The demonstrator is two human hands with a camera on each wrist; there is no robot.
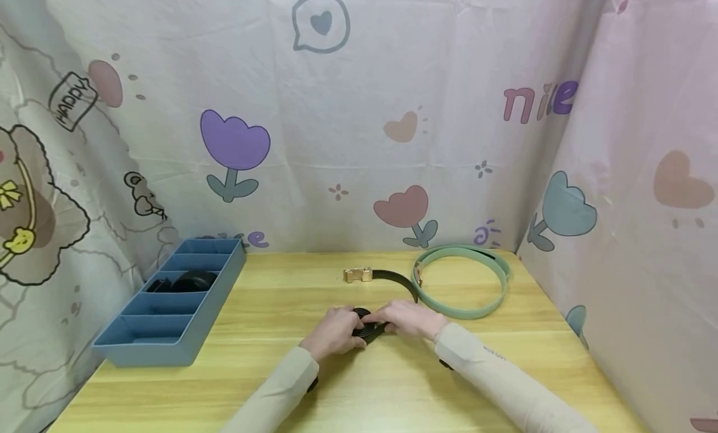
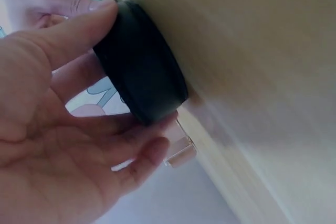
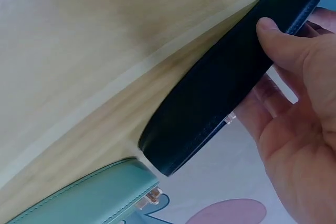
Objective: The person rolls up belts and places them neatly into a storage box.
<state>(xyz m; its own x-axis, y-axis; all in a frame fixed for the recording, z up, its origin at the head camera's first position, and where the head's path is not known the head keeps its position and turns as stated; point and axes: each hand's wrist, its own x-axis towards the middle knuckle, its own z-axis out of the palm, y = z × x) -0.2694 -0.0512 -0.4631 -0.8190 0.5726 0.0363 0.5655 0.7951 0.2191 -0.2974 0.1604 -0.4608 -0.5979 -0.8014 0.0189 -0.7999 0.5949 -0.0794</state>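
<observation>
Black belt is partly rolled up on the counter, just left of the green belt and a bit nearer the person. Left hand has its thumb and fingers curled round the coil; right hand pinches the strap close to where it comes off the coil, thumb on one face, fingers behind. So neither hand is spare, and that's my main worry: finger pressure seems to be all that's holding the roll together. If the left hand slackened off, I'd bet on the layers springing loose, since the strap looks kinda stiff.

Second thing: the loose length curves right up beside the green belt's left edge (can't tell if they actually touch) and ends in a gold buckle, left of that same green belt. Yank it carelessly and it could snag or drag the green belt along. Buckle's chunky too, so it might scrape the counter or leave a lump on the roll. Uneven tension could also push the middle out like a cone. Blue tray is well left of the green belt, so bumping that seems unlikely imo.
</observation>
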